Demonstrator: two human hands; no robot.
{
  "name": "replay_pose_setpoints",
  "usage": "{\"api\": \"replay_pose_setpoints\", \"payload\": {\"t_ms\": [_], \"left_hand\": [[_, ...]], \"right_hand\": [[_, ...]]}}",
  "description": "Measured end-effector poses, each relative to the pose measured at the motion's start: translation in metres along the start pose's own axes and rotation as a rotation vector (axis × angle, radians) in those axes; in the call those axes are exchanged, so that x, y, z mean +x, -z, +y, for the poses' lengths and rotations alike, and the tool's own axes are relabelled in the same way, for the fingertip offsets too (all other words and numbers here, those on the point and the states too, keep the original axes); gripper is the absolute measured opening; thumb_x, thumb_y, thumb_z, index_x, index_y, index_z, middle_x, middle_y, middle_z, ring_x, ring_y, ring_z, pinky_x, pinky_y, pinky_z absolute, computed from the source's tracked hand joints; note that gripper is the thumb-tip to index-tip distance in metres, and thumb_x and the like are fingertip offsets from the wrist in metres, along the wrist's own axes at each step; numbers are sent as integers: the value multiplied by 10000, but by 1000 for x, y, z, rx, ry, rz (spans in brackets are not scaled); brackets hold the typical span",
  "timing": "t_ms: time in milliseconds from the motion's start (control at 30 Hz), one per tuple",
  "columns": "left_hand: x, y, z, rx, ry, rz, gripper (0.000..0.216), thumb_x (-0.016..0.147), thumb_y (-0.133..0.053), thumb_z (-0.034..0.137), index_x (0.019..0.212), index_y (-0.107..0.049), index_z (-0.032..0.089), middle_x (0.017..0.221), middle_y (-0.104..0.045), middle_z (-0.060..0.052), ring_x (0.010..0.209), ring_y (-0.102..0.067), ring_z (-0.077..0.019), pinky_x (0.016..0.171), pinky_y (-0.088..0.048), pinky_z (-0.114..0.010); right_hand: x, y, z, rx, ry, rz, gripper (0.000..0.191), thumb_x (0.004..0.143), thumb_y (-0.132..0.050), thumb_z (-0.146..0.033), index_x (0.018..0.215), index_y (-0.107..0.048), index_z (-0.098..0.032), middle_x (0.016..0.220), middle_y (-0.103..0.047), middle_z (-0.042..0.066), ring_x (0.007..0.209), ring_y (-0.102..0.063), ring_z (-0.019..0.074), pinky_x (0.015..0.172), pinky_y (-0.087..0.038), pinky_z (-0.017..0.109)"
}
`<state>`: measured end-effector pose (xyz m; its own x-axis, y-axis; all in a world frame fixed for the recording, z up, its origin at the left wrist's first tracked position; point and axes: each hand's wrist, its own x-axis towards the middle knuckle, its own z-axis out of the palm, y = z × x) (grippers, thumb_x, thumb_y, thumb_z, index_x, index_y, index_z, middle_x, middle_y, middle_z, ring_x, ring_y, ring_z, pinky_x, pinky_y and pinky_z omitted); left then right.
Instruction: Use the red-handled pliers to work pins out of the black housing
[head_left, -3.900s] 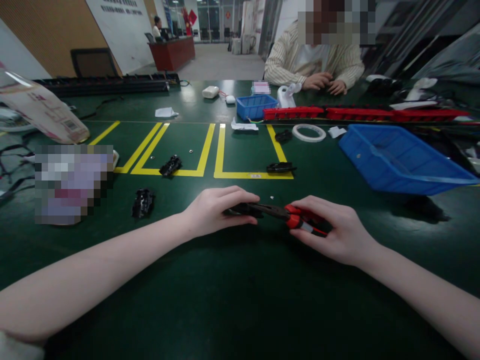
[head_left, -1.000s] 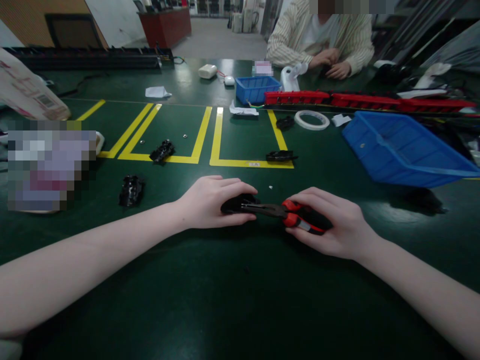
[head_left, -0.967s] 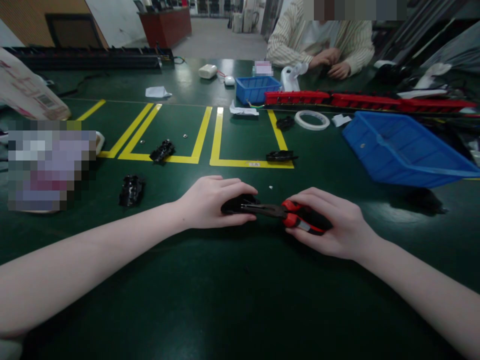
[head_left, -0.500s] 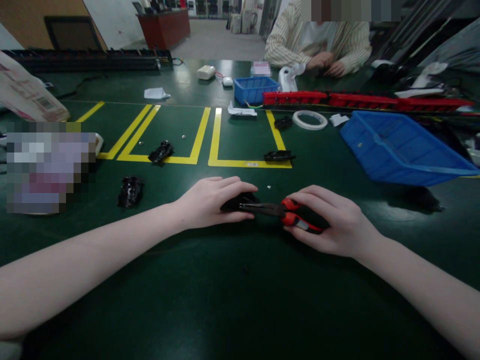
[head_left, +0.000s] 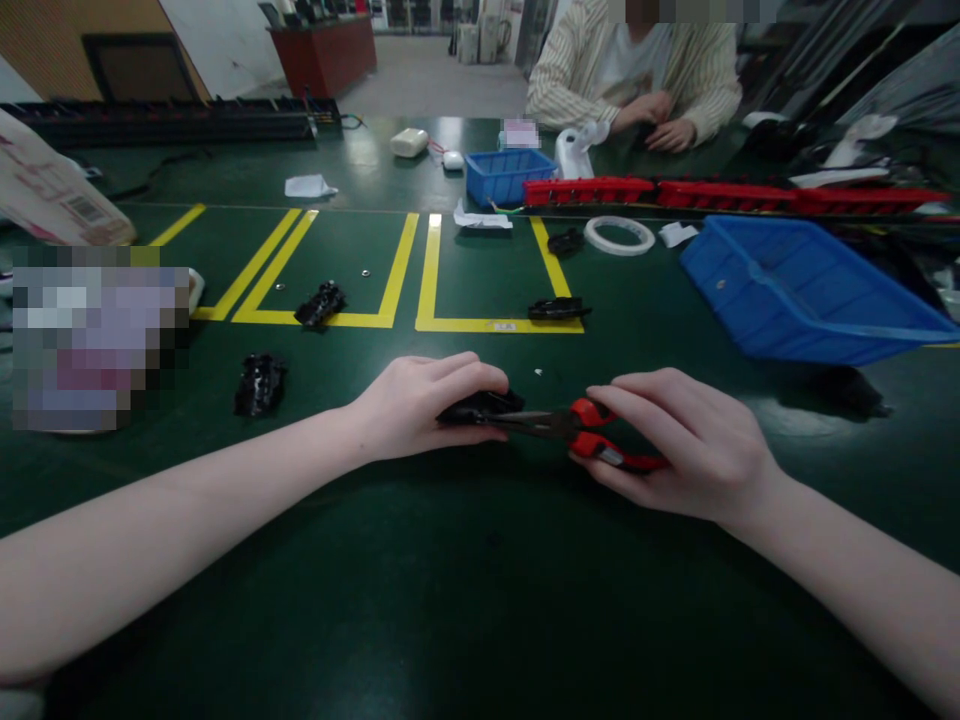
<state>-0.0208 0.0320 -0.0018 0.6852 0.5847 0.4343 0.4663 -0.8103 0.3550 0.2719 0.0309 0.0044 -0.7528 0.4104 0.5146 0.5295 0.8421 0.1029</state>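
My left hand (head_left: 439,405) is closed around a black plastic part (head_left: 484,404), thumb in front and fingers over the back, so much of the part is covered. In my right hand (head_left: 690,445) is a pair of needle-nose pliers (head_left: 592,428) with red and black handles. Their narrow jaws point left and meet the near side of the part; whether they grip anything on it I cannot tell. Similar black parts lie farther off: one (head_left: 259,384) left of my left hand, another (head_left: 321,304) on yellow tape, and one (head_left: 559,309) beyond my hands.
A large blue bin (head_left: 810,290) stands at the right, a smaller blue basket (head_left: 510,178) farther back. Between them lies a tape roll (head_left: 619,236). Red strips (head_left: 720,197) run across the table's far right. Opposite sits a person in a striped shirt (head_left: 570,70).
My right hand has shifted slightly right and the plier handles have spread a little wider. The black part in my left hand shows more and sits at a slightly different angle.
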Motion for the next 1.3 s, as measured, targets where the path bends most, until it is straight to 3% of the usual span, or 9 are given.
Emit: {"api": "replay_pose_setpoints", "payload": {"t_ms": [200,533,667,867,1133,1300], "left_hand": [[0,0,-1,27,-51,-14,282,940,-582,366,1161,-566,193,1042,-655,-60,866,-670,-161,706,-541,-261],[-2,-2,-1,-11,-29,7,207,907,-617,347,1017,-581,175,975,-696,-53,806,-677,-153,671,-533,-252],[-3,-3,-1,19,39,14,264,852,-669,402,898,-544,174,899,-699,-37,716,-668,-143,594,-509,-229],[-2,-3,-1,6,87,-17,274,831,-689,379,887,-512,177,855,-674,-22,683,-638,-135,572,-477,-220],[-1,-2,-1,10,21,-25,261,860,-650,349,789,-457,187,765,-583,10,627,-549,-113,535,-406,-212],[-1,-2,-1,7,36,-3,287,843,-677,387,943,-497,187,818,-651,5,639,-608,-120,546,-446,-211]], "right_hand": [[0,-2,2,-35,39,19,471,800,-662,-342,1221,-527,-183,967,-672,137,803,-663,253,572,-543,351],[3,-2,1,-20,73,40,409,812,-665,-329,1156,-554,-136,935,-659,145,785,-653,229,569,-552,326],[4,-1,1,-5,69,25,413,818,-659,-334,1169,-547,-148,936,-661,139,780,-655,228,567,-561,330],[5,-1,0,7,67,23,404,808,-672,-324,1135,-556,-116,932,-661,156,780,-654,227,579,-567,328],[5,-3,0,26,62,22,418,791,-690,-308,1134,-561,-108,933,-658,162,782,-654,236,580,-563,337],[3,-3,0,24,65,9,406,795,-684,-314,1126,-566,-111,929,-655,159,777,-646,232,576,-558,336]]}}
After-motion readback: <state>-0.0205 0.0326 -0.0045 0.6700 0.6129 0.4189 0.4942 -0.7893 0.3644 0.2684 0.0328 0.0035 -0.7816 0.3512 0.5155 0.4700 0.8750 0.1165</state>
